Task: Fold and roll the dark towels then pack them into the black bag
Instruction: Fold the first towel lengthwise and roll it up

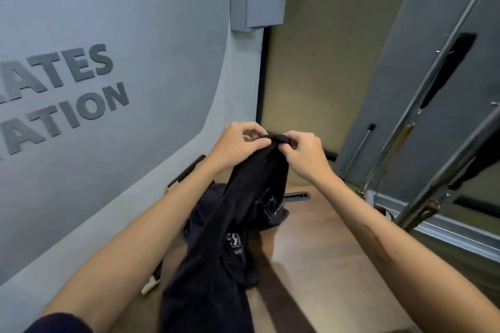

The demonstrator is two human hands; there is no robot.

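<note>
A person holds a dark towel [216, 265] up in front of the chest, both hands pinching its top edge close together. The left hand [238, 143] nips the hem between thumb and curled fingers; the right hand [303, 154] does the same just beside it, each grip clenched on the cloth. The towel hangs from that edge in a long, limp drape, falling toward the camera with pale printed lettering showing partway down.

Below and behind it, a dark heap [205, 213] lies on the wooden floor [324, 265] near a grey wall [108, 143] with raised letters. Whether that heap is the black bag, more towels or both cannot be told.

The towel looks soft and light, with no stiffness of its own: it sags wherever it is not held and will probably bunch if gripped in the middle. Taking it by the corners of the top edge, hands spread apart, seems the way to get it flat for folding. It does not appear slippery or fragile, so a firm pinch should be enough.
</note>
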